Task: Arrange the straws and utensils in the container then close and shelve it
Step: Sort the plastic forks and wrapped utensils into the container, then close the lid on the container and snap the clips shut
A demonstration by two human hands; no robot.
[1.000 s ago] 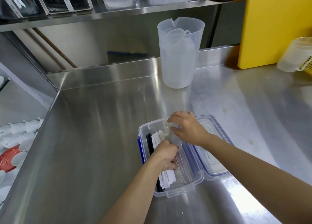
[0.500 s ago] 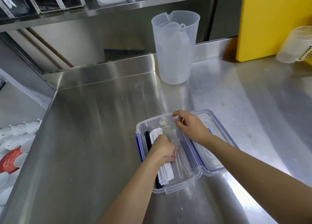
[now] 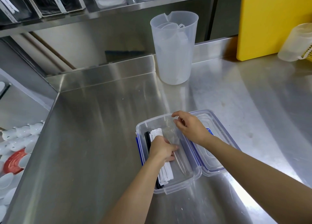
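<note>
A clear rectangular container [image 3: 179, 187] with blue clips sits open on the steel counter near the front. Along its left side lie black straws [image 3: 148, 139] and white paper-wrapped straws [image 3: 166, 174]. Clear plastic utensils [image 3: 171, 134] lie in its right half. My left hand [image 3: 163, 150] rests inside, pressing on the white straws, fingers touching the utensils. My right hand [image 3: 190, 127] hovers over the far right corner, fingers pinching the top of the clear utensils. The clear lid [image 3: 211, 146] lies flat just right of the container, partly under my right arm.
A tall translucent pitcher [image 3: 173, 46] stands behind the container by the backsplash. A yellow board [image 3: 270, 21] and a tipped cup [image 3: 295, 43] are at the far right. A shelf [image 3: 101, 9] with bins runs above. White cups [image 3: 18, 134] lie below the counter's left edge.
My right hand has lifted from the utensils' middle toward the container's far end. The left hand stays on the straws. The camera has tilted slightly.
</note>
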